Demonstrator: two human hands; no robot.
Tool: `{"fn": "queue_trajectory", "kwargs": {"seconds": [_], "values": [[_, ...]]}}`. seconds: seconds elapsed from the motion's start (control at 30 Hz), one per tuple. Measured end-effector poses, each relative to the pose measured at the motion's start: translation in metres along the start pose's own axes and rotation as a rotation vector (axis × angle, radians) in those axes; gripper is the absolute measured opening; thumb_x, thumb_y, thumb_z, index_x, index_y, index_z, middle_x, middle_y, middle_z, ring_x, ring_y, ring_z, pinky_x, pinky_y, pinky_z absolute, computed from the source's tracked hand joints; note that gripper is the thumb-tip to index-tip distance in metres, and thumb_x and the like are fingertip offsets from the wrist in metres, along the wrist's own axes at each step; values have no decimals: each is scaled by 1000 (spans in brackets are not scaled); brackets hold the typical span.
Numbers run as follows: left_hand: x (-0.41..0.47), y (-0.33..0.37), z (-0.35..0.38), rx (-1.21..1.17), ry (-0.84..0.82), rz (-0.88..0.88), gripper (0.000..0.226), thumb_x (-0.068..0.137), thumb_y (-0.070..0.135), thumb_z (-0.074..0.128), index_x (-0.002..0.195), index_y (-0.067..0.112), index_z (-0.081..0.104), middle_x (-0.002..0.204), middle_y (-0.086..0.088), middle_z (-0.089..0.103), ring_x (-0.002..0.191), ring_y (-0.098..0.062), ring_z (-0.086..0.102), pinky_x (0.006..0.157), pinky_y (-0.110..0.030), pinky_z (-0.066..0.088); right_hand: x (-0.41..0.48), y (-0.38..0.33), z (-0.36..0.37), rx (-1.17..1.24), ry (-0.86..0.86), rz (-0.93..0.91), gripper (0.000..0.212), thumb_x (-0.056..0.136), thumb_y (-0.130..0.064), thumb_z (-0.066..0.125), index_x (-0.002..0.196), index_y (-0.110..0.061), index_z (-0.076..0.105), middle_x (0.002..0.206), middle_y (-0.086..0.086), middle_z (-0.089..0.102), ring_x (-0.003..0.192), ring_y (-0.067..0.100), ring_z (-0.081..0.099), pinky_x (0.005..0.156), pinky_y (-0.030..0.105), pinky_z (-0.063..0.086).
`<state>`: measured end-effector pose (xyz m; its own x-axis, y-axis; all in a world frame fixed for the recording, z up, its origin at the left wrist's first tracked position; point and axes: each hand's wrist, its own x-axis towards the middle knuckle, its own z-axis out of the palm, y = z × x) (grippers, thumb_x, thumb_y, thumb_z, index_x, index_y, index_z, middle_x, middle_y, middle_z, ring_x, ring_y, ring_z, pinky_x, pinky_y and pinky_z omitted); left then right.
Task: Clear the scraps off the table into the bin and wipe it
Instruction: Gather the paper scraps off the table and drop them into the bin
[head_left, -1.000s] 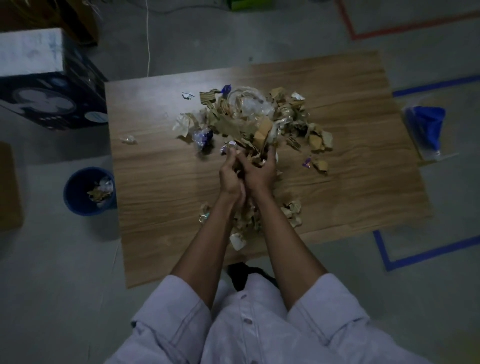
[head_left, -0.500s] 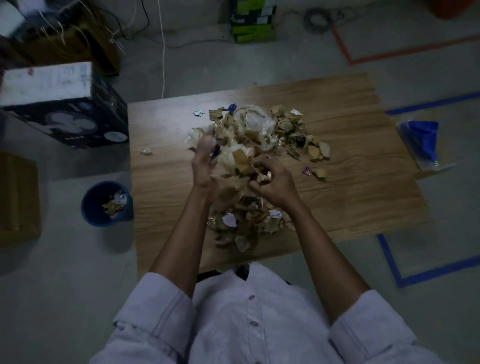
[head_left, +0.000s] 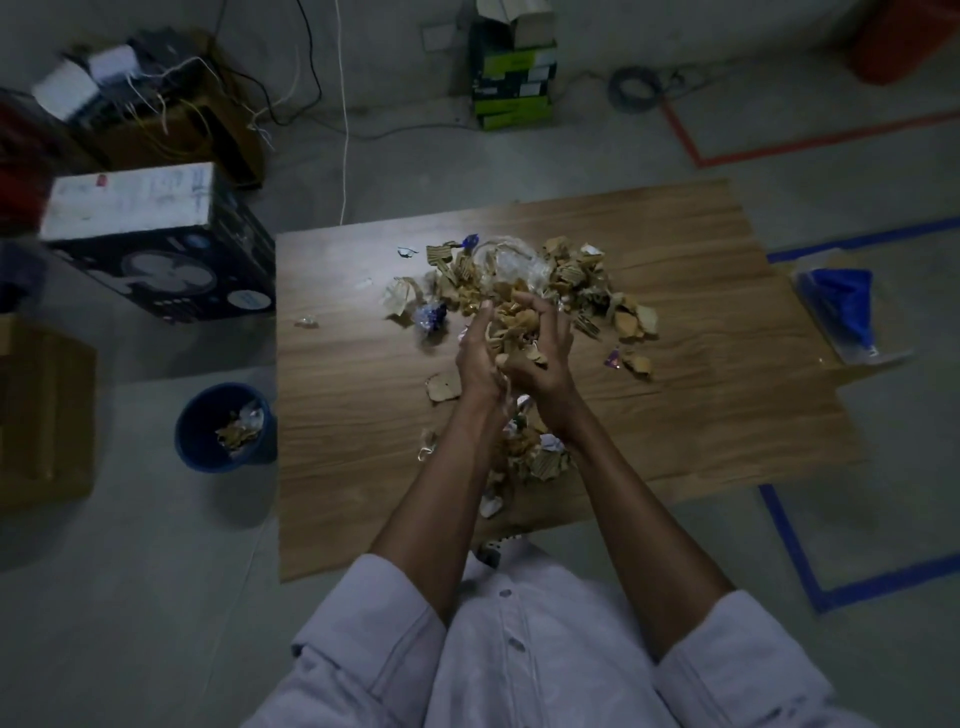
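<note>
Scraps of torn tan cardboard and crinkled wrapper (head_left: 524, 280) lie heaped on the brown wood-grain table (head_left: 727, 395), mostly just beyond the hands, with a smaller drift under the wrists. A handful is trapped between the palms. The left hand (head_left: 479, 358) presses in with fairly straight fingers and the right hand (head_left: 543, 364) curls round the scraps from the other side, likely so loose bits do not spill. The round blue bin (head_left: 197, 431) stands on the floor, well left of the left hand.
</note>
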<state>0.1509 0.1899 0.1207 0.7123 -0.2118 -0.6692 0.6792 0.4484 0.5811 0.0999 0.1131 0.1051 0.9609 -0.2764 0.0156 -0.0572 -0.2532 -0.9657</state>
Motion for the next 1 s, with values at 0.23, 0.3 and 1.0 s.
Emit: {"fn": "queue_trajectory", "kwargs": {"seconds": [0.23,0.3,1.0], "values": [[-10,13,-1,-122,-48,-137,66,99,62,45,119,3,66,117,-22,69,109,-36,64,103,-47,51,1,-11,14,39,182,-93,77,78,-21,87,143,-19,45,144,-6,48,136,8,46,112,31,41],[-11,11,-4,-168,-83,-111,68,100,62,43,130,5,64,122,-21,70,115,-36,65,102,-48,52,6,-16,18,30,262,-91,61,77,-16,85,128,-16,51,127,-5,56,120,7,55,100,27,46],[-10,6,-23,-275,-34,-62,56,95,55,50,107,8,76,125,-22,68,110,-38,65,98,-47,51,7,-35,12,1095,82,540,16,92,-17,62,99,-16,75,96,5,73,88,23,69,78,34,58]]}}
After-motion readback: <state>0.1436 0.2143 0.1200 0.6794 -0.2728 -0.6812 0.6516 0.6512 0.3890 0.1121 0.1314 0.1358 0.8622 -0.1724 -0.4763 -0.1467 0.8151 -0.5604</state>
